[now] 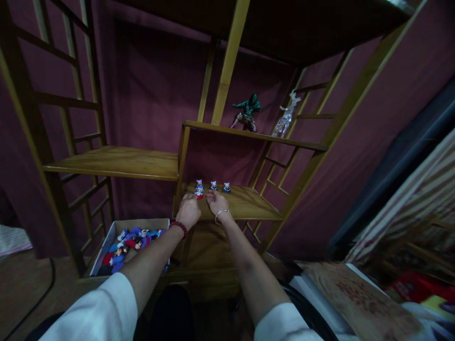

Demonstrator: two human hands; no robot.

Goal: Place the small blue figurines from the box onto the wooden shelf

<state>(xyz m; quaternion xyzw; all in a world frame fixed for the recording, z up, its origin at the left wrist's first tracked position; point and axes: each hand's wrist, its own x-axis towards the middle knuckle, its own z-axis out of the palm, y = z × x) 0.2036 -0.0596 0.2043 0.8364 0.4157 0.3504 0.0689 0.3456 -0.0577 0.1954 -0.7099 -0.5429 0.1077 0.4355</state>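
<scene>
Sitting below and left of the grip is a box (149,223) of toys (138,243). The left hand (189,211) has its fingers narrow at a red-based figure (199,191) just beyond them; whether they pinch it is hidden. Beside it, the right hand (218,203) curls loosely, nothing seen in it. A light touch low on the figure should best spare the three small figures (226,187) just past the grip, standing on the wooden shelf (250,202)
</scene>
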